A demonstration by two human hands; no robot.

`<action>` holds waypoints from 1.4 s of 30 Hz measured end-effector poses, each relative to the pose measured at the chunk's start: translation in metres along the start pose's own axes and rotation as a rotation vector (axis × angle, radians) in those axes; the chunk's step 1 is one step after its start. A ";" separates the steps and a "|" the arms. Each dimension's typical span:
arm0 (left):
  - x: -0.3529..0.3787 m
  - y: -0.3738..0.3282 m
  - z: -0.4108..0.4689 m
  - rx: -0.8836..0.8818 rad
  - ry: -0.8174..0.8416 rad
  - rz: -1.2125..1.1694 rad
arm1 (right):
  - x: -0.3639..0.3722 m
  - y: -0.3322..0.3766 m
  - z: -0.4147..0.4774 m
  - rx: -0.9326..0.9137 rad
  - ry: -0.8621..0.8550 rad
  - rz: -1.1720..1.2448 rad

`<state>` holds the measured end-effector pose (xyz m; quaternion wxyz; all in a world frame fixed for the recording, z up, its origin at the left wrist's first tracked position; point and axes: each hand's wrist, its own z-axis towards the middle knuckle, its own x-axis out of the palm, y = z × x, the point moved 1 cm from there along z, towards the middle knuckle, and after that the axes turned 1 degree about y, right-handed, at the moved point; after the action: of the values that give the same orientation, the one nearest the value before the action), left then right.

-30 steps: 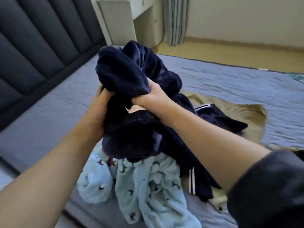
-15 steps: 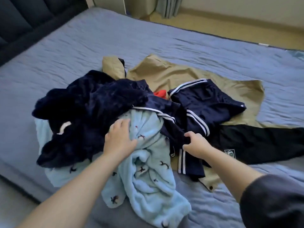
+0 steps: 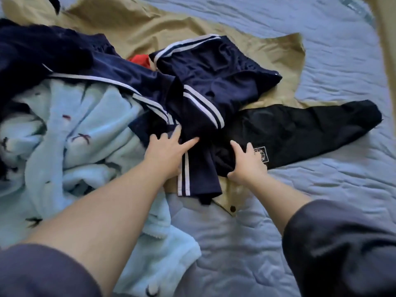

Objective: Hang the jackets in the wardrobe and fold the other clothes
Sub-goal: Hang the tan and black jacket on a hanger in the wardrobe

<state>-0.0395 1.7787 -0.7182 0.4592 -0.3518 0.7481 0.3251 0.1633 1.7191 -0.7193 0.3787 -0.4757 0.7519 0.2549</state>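
bed (image 3: 321,71): carries the pile | coat (image 3: 132,24): spread beneath, 12 to 2 o'clock | tracksuit (image 3: 214,78): centre, on coat | fleece robe (image 3: 85,136): 9 o'clock, partly under tracksuit | windbreaker (image 3: 300,129): 3 o'clock, touching tracksuit | left hand (image 3: 165,155): on tracksuit | right hand (image 3: 246,163): on windbreaker

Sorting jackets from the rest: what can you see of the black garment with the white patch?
The black garment, thin and wrinkled, lies flat, one part stretching right across the bed cover. A square white patch marks its near end, gripped by the right hand. It overlaps the tan garment; the navy striped garment meets its left edge.
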 end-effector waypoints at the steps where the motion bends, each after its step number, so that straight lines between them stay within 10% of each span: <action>1: 0.008 0.003 0.001 -0.032 0.038 -0.012 | 0.007 -0.006 0.002 -0.019 -0.023 -0.083; 6: 0.032 0.038 -0.018 -0.189 -0.034 -0.113 | 0.016 -0.046 0.009 -0.252 -0.339 -0.307; 11: 0.022 0.042 -0.037 -0.329 0.096 -0.164 | 0.010 -0.070 -0.003 -0.319 -0.313 -0.346; 15: -0.016 -0.029 -0.020 -0.259 -0.174 -0.423 | 0.005 -0.063 -0.012 -0.410 -0.257 -0.348; 21: -0.031 -0.073 0.021 0.068 -0.175 0.242 | 0.010 -0.091 -0.032 -0.497 -0.241 -0.257; 35: -0.053 0.056 -0.066 -0.284 0.089 0.446 | 0.026 -0.217 -0.130 -0.341 -0.038 -0.303; 42: -0.044 -0.011 -0.076 0.045 0.042 0.287 | 0.019 -0.076 -0.137 -0.490 -0.125 -0.200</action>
<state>-0.0511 1.7211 -0.6515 0.4002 -0.2377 0.8071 0.3632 0.1826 1.5760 -0.6565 0.3212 -0.6085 0.5922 0.4194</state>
